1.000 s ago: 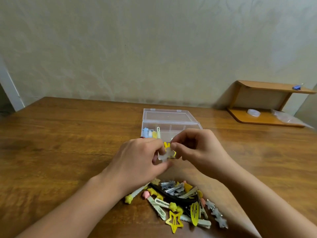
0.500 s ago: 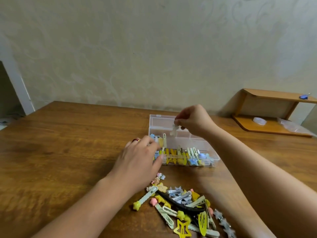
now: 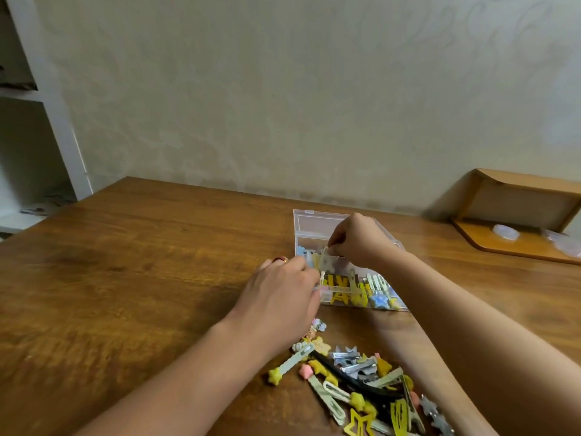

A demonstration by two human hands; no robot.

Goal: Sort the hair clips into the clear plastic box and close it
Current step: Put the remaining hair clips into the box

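While the left hand [image 3: 284, 297] is gripping the clear plastic box's [image 3: 317, 223] near-left corner, seemingly steadying it, the right hand [image 3: 358, 243] is pinching a pale star clip [image 3: 325, 262] above it, apparently for placing inside.

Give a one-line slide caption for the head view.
Right hand lowers a pale clip into the clear box; left hand steadies it.

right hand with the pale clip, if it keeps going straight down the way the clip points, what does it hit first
Probably the clips already standing in the clear plastic box. The right hand pinches the pale clip just above them, tip pointing down into the box; exact depth is unclear.
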